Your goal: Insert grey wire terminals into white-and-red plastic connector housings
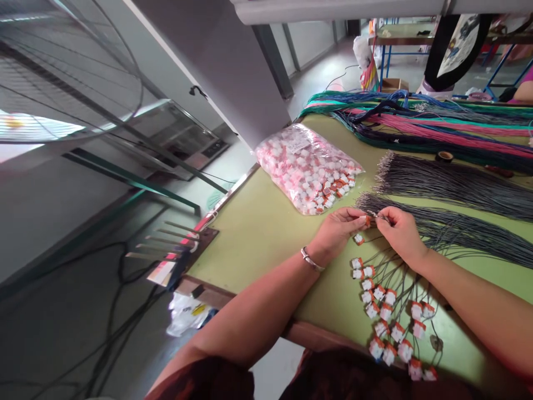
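My left hand (pixel 339 232) pinches a small orange-and-white connector (pixel 366 220) between thumb and fingers. Just right of it, my right hand (pixel 397 228) is closed on the end of a thin dark wire (pixel 375 214), its tip close to the connector. Whether the tip sits inside the connector I cannot tell. Below both hands lie several connectors (pixel 390 296) with wires attached, spread over the green table (pixel 245 222). A bundle of dark wires (pixel 466 225) with metal tips runs off to the right, behind my right hand.
A clear plastic bag (pixel 306 161) full of connectors lies beyond my left hand. Another dark wire bundle (pixel 449 186), a tape roll (pixel 444 157) and long coloured wires (pixel 433 125) lie farther back. A pronged metal rack (pixel 175 244) sits at the left edge. A fan cage (pixel 62 72) stands left.
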The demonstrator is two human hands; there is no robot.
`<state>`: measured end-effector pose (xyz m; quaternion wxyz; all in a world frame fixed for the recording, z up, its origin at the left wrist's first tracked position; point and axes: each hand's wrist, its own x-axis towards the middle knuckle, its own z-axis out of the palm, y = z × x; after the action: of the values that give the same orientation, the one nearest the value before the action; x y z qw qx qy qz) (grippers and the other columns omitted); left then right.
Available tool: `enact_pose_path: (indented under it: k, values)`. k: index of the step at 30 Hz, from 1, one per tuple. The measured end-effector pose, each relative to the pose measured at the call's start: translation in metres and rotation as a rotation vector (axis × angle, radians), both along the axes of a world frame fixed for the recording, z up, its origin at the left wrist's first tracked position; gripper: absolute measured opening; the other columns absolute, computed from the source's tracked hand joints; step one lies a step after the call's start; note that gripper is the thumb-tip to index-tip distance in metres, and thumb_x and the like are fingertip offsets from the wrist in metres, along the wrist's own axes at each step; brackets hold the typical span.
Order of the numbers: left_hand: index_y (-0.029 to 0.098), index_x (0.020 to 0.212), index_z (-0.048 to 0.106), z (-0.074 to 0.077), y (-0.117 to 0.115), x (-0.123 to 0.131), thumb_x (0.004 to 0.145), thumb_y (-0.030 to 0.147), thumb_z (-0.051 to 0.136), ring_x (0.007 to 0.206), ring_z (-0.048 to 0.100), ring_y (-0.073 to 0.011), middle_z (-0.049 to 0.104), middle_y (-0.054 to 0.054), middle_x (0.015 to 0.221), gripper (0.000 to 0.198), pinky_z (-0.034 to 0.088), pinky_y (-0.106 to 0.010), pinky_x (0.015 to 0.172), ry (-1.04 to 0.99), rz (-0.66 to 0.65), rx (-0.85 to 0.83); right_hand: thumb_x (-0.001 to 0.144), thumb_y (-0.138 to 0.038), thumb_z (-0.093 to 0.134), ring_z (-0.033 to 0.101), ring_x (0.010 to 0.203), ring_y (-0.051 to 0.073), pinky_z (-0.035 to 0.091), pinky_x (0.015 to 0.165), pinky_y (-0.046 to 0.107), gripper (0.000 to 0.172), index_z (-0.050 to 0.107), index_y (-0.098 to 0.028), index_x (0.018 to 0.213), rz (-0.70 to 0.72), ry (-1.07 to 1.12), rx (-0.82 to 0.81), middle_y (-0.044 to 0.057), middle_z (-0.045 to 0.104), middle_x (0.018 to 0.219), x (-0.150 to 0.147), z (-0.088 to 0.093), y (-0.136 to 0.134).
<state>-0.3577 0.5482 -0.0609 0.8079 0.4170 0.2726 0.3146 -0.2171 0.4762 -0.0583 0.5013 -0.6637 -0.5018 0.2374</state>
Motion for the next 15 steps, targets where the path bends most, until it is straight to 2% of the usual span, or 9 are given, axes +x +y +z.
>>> enact_pose_path:
  k: [7,15]
  values:
    - [0.011,0.073,0.066,-0.0011,0.0018,-0.0010,0.053,0.023,0.086,0.063,0.064,-0.0093,0.070,-0.002,0.070,0.030,0.050,-0.021,0.066,0.009,0.001,-0.002,0.061,-0.028,0.051,0.040,0.049,0.009,0.033,0.047,0.021,0.011,0.053,-0.017,0.060,0.017,0.049,-0.002,-0.002,0.049,0.052,-0.0015,0.0051,0.0015]
    - [0.011,0.074,0.064,-0.0056,-0.0015,-0.0001,0.056,0.028,0.084,0.059,0.061,-0.0097,0.068,-0.003,0.067,0.032,0.046,-0.020,0.054,0.075,0.002,0.086,0.060,-0.027,0.050,0.041,0.048,0.009,0.033,0.048,0.022,0.010,0.053,-0.018,0.062,0.003,-0.017,-0.037,-0.002,0.051,0.052,-0.0025,-0.0043,0.0035]
